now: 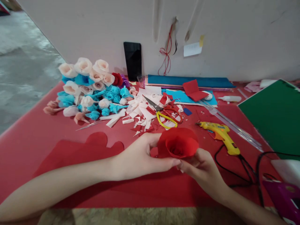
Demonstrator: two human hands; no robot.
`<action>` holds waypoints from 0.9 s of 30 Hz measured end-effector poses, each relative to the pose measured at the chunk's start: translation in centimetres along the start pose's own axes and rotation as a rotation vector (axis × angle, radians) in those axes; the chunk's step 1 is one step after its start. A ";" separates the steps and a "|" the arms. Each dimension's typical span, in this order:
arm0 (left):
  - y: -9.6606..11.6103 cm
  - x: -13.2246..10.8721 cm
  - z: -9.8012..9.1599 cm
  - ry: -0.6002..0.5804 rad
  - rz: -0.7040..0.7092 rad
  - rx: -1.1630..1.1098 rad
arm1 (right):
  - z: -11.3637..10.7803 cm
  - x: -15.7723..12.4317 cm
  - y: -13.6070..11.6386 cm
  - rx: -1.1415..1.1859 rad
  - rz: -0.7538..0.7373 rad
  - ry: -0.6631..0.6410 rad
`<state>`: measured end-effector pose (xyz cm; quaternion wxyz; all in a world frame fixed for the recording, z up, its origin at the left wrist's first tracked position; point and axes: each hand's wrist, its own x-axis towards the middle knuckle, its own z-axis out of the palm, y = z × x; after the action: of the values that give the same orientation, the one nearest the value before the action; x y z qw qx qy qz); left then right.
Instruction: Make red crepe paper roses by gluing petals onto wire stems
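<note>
A red paper flower with layered, curled petals is held between both hands above the table's near part. My left hand wraps its left side, the thumb lying along the lower front. From the right, my right hand grips the flower's underside, its thumb close to the left thumb tip. The fingers behind the flower are partly hidden. Red paper pieces with rounded edges lie to the left, partly behind my left forearm. Just beyond the flower are scissors with yellow and red handles.
Pink, white and blue paper flowers are heaped at back left. Paper scraps surround the scissors. A yellow glue gun with a black cable lies right, near clear sticks and a green board. A phone leans against the wall.
</note>
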<state>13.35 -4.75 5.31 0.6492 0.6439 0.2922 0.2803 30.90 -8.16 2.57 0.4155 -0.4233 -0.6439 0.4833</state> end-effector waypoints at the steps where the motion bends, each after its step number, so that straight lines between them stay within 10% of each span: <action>1: 0.0 0.0 0.0 -0.006 -0.003 -0.002 | 0.0 0.0 0.0 0.007 0.000 -0.003; 27: -0.5 0.0 -0.2 -0.015 -0.093 -0.048 | 0.0 -0.3 0.0 0.206 0.133 -0.027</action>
<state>13.19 -4.60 4.86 0.6789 0.6160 0.3101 0.2520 30.97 -8.43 2.49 0.4151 -0.4139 -0.5668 0.5789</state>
